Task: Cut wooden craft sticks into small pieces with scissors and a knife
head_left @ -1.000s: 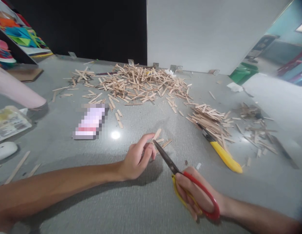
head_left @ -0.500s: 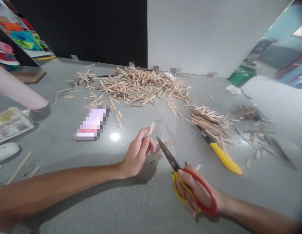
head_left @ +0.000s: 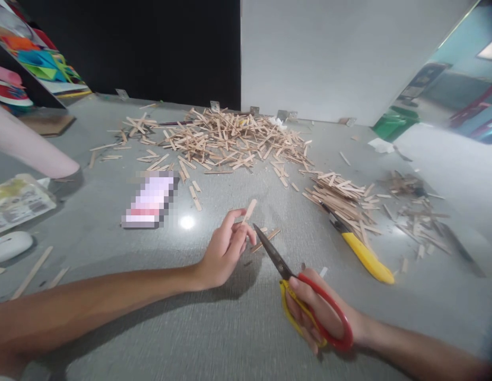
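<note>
My left hand [head_left: 224, 250] is closed in a pinch on a short wooden stick [head_left: 249, 209] that points up and away from the fingers. My right hand [head_left: 315, 313] grips scissors [head_left: 300, 288] with red and yellow handles, fingers through the loops. The dark blades are closed and point up-left, their tip almost touching the left fingers. A few cut stick pieces [head_left: 265, 236] lie on the grey table [head_left: 214, 328] just beyond the blades.
A big heap of wooden sticks [head_left: 226, 138] lies at the back, a neater pile [head_left: 341, 193] to the right, with a yellow-handled utility knife [head_left: 359, 250] beside it. A blurred flat object [head_left: 149, 199], a white mouse [head_left: 10, 245], a packet [head_left: 16, 200] and another person's sleeve [head_left: 27, 145] are on the left.
My left hand has lifted the stick off the table and slightly away from the blades. The scissors drew back a little toward me, blades still shut.
</note>
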The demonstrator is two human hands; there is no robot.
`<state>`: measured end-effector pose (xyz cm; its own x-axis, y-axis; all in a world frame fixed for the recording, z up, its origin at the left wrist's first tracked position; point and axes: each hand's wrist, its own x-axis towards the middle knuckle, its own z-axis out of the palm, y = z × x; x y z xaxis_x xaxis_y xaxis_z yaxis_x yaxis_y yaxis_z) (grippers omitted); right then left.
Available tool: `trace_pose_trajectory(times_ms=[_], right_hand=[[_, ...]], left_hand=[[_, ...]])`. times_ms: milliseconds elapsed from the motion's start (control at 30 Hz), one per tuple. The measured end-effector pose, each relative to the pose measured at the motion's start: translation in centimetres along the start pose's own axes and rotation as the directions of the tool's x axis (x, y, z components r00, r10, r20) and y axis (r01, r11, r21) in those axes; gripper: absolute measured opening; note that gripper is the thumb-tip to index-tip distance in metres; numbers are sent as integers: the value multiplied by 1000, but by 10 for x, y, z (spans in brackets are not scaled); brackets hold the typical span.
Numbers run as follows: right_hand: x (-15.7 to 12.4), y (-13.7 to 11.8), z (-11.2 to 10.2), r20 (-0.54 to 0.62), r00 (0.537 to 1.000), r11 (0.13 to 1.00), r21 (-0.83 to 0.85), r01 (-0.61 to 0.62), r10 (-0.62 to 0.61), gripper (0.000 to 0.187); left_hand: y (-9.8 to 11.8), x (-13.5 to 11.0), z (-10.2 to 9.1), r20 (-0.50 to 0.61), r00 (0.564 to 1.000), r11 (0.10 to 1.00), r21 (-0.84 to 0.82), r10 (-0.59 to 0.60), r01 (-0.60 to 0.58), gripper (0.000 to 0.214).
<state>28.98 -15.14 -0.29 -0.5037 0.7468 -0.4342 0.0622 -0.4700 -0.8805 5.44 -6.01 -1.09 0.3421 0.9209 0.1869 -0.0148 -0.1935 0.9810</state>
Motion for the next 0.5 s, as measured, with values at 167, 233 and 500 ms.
trace_pose_trajectory(times_ms=[167, 233, 500], right_hand=[[0, 1, -2, 48, 998, 999, 24, 30, -31, 77], [0, 2, -3, 85, 994, 996, 62, 70, -75, 75], [-2, 5, -3, 102, 985, 984, 125, 127, -140, 71]], left_hand=[[2, 0, 1, 6, 999, 998, 39, 49, -49, 24], [3, 0, 1, 7, 997, 995, 57, 77, -77, 23], [3, -9, 2, 21, 977, 974, 82, 211, -212, 31]])
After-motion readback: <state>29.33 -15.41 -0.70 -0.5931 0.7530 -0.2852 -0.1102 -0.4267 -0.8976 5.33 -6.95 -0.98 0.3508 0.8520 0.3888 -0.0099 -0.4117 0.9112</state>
